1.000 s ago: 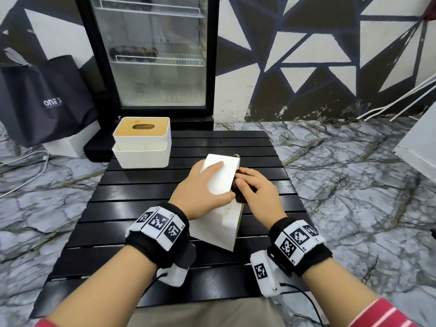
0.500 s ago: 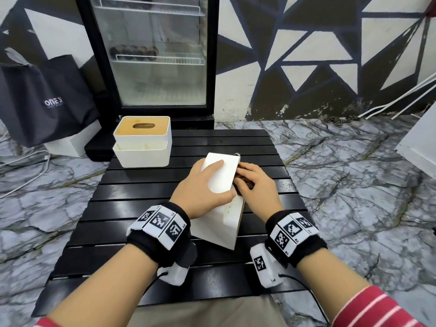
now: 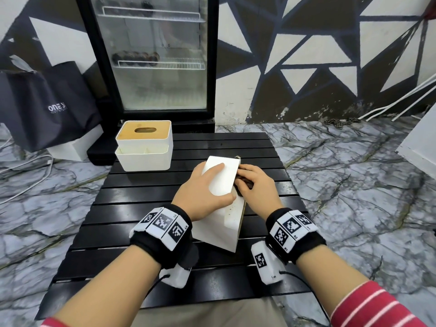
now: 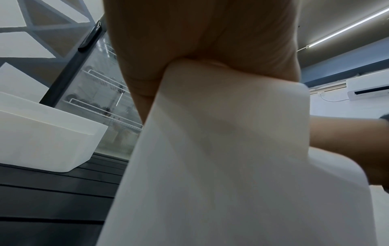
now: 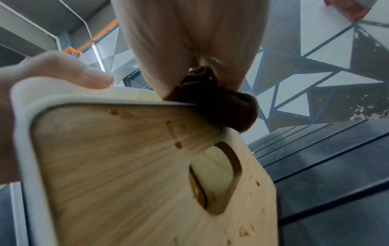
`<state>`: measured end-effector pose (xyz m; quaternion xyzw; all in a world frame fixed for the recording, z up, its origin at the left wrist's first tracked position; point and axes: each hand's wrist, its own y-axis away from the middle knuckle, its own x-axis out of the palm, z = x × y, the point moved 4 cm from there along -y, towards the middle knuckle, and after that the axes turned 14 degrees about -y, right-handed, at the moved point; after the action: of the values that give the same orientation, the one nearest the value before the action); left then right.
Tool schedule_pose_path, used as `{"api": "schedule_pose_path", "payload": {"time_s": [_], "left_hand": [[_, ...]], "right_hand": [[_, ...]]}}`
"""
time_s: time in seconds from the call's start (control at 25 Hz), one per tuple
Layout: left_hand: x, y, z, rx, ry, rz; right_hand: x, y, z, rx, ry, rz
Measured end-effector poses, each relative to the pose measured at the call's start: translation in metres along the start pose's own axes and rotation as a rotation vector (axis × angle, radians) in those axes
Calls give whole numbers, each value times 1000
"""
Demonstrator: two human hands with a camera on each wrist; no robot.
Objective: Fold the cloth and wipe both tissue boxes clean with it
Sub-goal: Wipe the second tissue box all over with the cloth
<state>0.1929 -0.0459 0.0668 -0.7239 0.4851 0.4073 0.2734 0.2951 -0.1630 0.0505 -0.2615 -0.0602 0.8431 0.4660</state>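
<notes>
Gripped tissue box [image 5: 130, 174] — smooth matt white plastic shell, stained pale wood-grain lid; cloth [image 5: 221, 106] at its edge — soft brown fabric.

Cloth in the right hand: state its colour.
Dark brown cloth; the right wrist view shows it best.

The left hand [image 3: 204, 188] grips a white tissue box [image 3: 219, 208] from above, fingers over its upper white face and thumb along the edge nearest the right hand. The box stands tilted on the black slatted table [image 3: 146, 208], directly beneath the grip. The right hand [image 3: 256, 187] lies just right of that grip and presses a dark brown cloth [image 3: 244, 181] against the box's right-facing side; its fingers are curled over the cloth. Beyond and left of the gripped box, well apart from it, a second tissue box [image 3: 144, 147] with a wooden slotted lid stands upright on the table.
</notes>
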Motion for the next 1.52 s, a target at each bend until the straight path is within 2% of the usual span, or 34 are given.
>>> {"api": "schedule_pose_path", "payload": {"time_s": [0.32,0.52,0.64,0.88,1.2,1.36,1.52], "left_hand": [[0,0,1,2,9,-25],[-4,1,-2,17,-10,-26],[-9,0,-4,9,14,-54],[-1,3,-1,-85,-185,-57],[1,3,-5,-114,-185,-91],[0,2,-3,-95,-192,-94],[1,2,-3,-97,-191,-100]], "right_hand": [[-12,46,10,-38,-64,-23],[-25,71,10,38,-128,3],[-21,81,24,1,-160,54],[-3,80,27,-60,-19,122],[12,59,23,-117,25,49],[9,76,19,-175,28,105],[3,65,19,-131,-1,102]]}}
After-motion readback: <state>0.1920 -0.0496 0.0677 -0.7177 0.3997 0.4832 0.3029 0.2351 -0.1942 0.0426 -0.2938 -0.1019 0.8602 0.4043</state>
